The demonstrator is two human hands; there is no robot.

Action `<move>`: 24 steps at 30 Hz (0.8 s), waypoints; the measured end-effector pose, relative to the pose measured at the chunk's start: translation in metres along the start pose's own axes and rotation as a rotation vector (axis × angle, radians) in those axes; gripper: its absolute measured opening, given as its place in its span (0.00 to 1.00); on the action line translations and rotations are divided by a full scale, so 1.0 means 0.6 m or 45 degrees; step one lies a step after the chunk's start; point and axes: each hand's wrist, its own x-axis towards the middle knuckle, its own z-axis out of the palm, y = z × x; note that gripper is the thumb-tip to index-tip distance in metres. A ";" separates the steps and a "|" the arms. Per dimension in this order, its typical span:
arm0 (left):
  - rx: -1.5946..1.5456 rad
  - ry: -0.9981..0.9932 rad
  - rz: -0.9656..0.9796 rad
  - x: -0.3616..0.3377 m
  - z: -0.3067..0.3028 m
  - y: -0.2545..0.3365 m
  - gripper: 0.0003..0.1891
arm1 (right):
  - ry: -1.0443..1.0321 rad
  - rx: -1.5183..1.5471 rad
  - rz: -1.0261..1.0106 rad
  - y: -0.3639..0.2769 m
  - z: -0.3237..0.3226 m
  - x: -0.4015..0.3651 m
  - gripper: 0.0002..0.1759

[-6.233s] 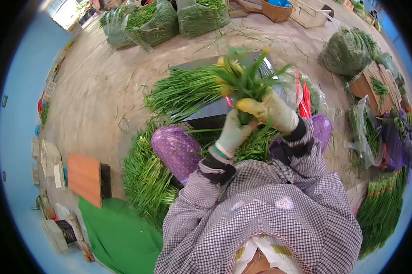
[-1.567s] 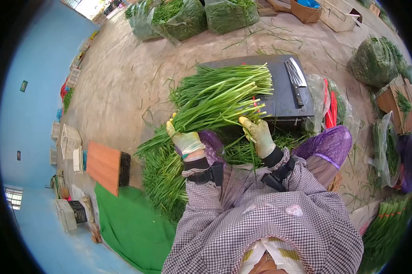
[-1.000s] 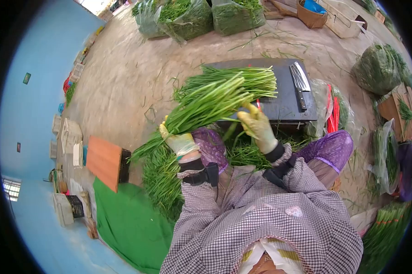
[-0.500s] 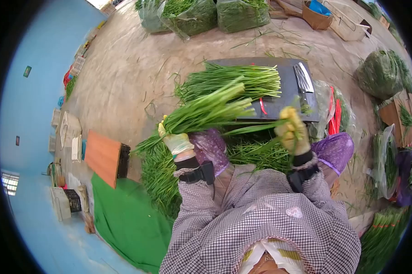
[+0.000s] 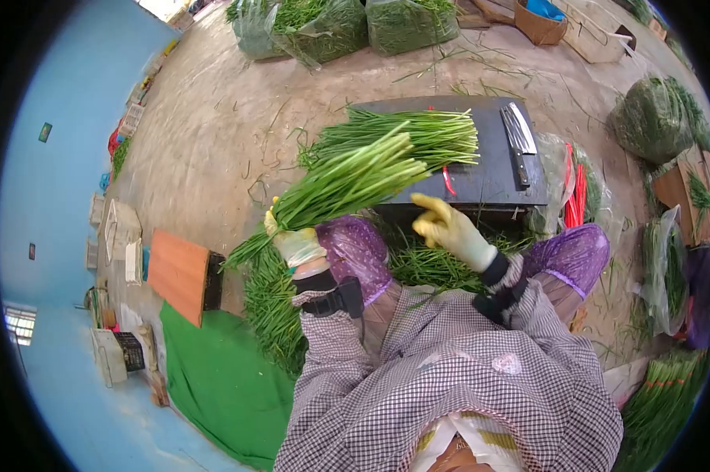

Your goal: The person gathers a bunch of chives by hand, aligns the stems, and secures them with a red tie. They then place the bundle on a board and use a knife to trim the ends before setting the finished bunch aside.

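Note:
My left hand [image 5: 296, 240], in a pale yellowish glove, is closed around a bunch of garlic chives [image 5: 347, 185], their pale cut ends pointing up and right. My right hand [image 5: 449, 228], gloved too, hangs apart from the bunch over my lap. Its index finger reaches left, and no chives show in it. A second bundle of chives [image 5: 441, 134] lies on the dark board [image 5: 492, 169] in front of me. Beside that bundle rest a cleaver [image 5: 517, 138] with a black handle and a red strip [image 5: 448, 181]. Loose chives [image 5: 433, 263] fill the space between my knees.
Plastic bags of greens [image 5: 323, 35] stand on the floor ahead. Red ties [image 5: 577, 197] hang right of the board. A green cloth [image 5: 221, 377] and an orange-brown panel [image 5: 178, 275] lie left. Tied bundles of chives [image 5: 665, 393] stand at lower right.
My right hand has come left and lower, and the chive stalks that were in it are gone from it. The left hand still grips its bunch, shifted slightly left.

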 end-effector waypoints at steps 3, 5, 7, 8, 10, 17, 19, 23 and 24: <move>0.021 -0.046 -0.016 0.009 -0.008 -0.032 0.21 | 0.085 0.471 0.068 -0.011 0.030 0.054 0.20; 0.043 -0.068 -0.025 -0.010 0.010 -0.030 0.21 | 0.095 0.687 0.068 0.011 0.038 0.075 0.16; 0.028 -0.039 -0.049 -0.014 0.010 -0.025 0.21 | 0.102 0.784 0.026 0.022 0.028 0.067 0.15; 0.046 -0.031 -0.035 -0.013 0.003 -0.023 0.21 | 0.106 0.833 0.013 0.006 0.027 0.056 0.15; 0.082 -0.022 -0.013 -0.005 -0.006 -0.020 0.22 | 0.185 1.024 -0.071 -0.018 0.016 0.034 0.10; 0.070 0.026 0.088 0.018 -0.027 0.020 0.21 | 0.178 0.647 -0.203 0.025 -0.089 -0.027 0.13; 0.074 -0.008 0.065 0.012 -0.017 0.016 0.21 | 0.158 0.636 -0.001 0.019 -0.093 -0.027 0.10; 0.092 0.007 0.027 -0.005 0.014 -0.010 0.21 | 0.463 0.059 -0.158 -0.023 -0.030 0.044 0.11; 0.077 -0.025 0.012 -0.007 0.015 -0.016 0.21 | 0.491 -0.066 -0.295 -0.002 -0.021 0.067 0.12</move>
